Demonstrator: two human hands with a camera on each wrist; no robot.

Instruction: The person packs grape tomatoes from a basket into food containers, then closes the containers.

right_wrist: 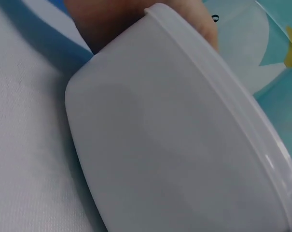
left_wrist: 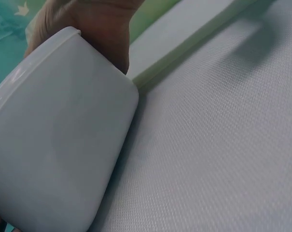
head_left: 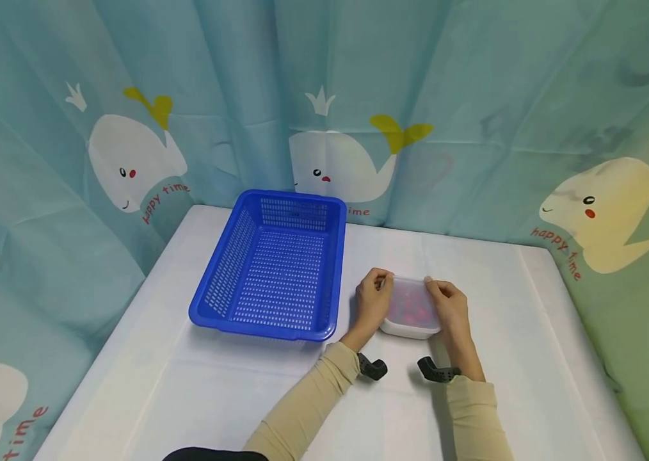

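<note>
A white plastic food container (head_left: 407,331) with a translucent lid (head_left: 411,301) sits on the table, and pinkish-red contents show through the lid. My left hand (head_left: 373,299) holds it at the far left corner, thumb at the lid's edge and fingers curled. At the far right corner my right hand (head_left: 451,310) grips it the same way. In the left wrist view the container's white side wall (left_wrist: 63,130) fills the left half, with a hand behind it. The right wrist view shows the container wall (right_wrist: 160,130) and its lid rim up close, a hand at the far corner.
An upright blue plastic basket (head_left: 338,269) with perforated walls stands to the left of the container, near the table's back. A curtain (head_left: 463,160) with whale prints hangs around the white table (head_left: 232,397). Black wrist cameras (head_left: 436,371) sit on both wrists.
</note>
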